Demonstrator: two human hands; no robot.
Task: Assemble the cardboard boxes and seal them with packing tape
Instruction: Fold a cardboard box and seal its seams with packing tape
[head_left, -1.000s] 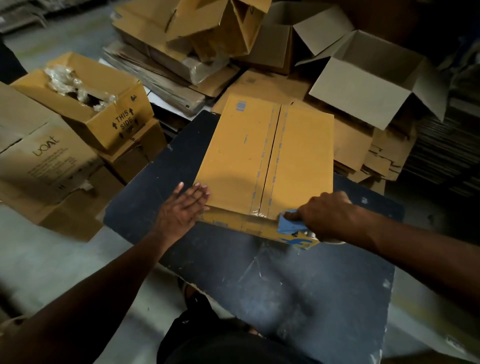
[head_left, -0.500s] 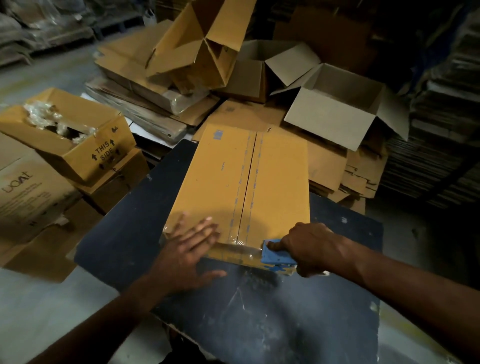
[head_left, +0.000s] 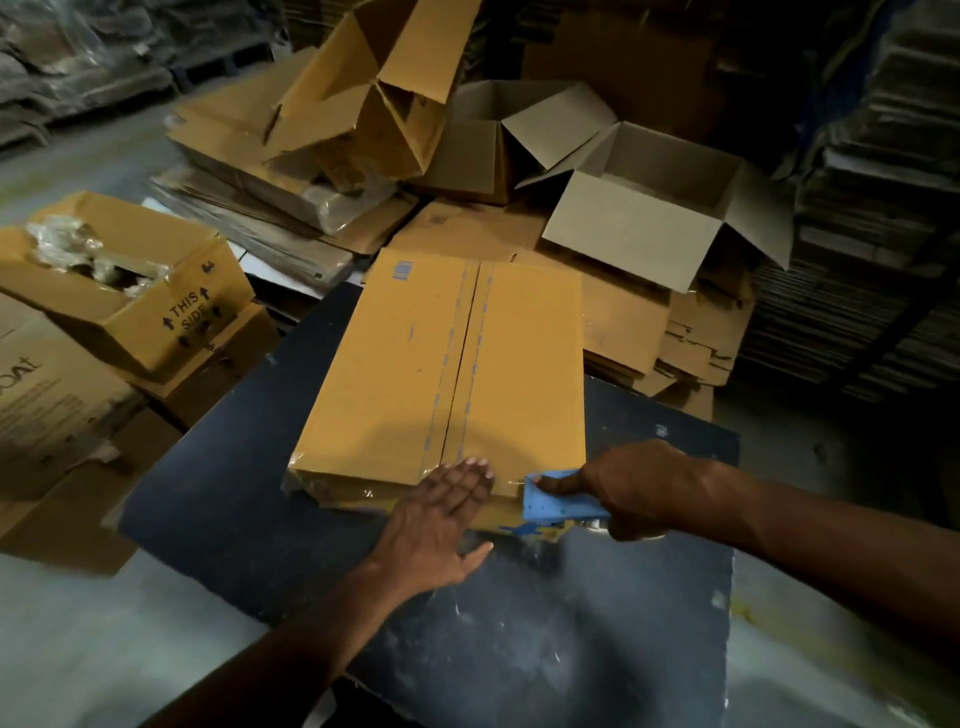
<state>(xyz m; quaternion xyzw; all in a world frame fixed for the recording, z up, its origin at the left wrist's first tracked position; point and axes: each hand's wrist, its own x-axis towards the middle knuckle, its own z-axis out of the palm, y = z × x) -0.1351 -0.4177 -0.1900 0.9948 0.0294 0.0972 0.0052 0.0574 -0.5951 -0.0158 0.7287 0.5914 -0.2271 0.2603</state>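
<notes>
Flat on a dark work board: one closed cardboard box, yellow-brown, long axis running from 6 toward 12 o'clock, far end overhanging the board's 12 o'clock edge. Down the middle seam, a strip of clear packing tape, faintly printed along both margins. Small barcode label near the box's 11 o'clock corner. More clear tape wrapped shiny over the near end.

At the box's 6 o'clock edge, left hand laid flat, fingers straight and together, fingertips pressing on the top face right at the seam, thumb spread out over the board (nothing grasped). Just beside it at 3 o'clock, right hand clenched around a blue tape dispenser, index finger stretched along its top, dispenser's front edge against the box's near corner. Roll itself mostly hidden under the hand.

Beyond the board, from 9 round to 2 o'clock: an open carton printed "THIS SIDE" with crumpled plastic inside, stacks of flattened cardboard, a half-folded box tipped on its side, and two open pale boxes at 1 o'clock. Tall piles of flat sheets at 2 o'clock, dim.
</notes>
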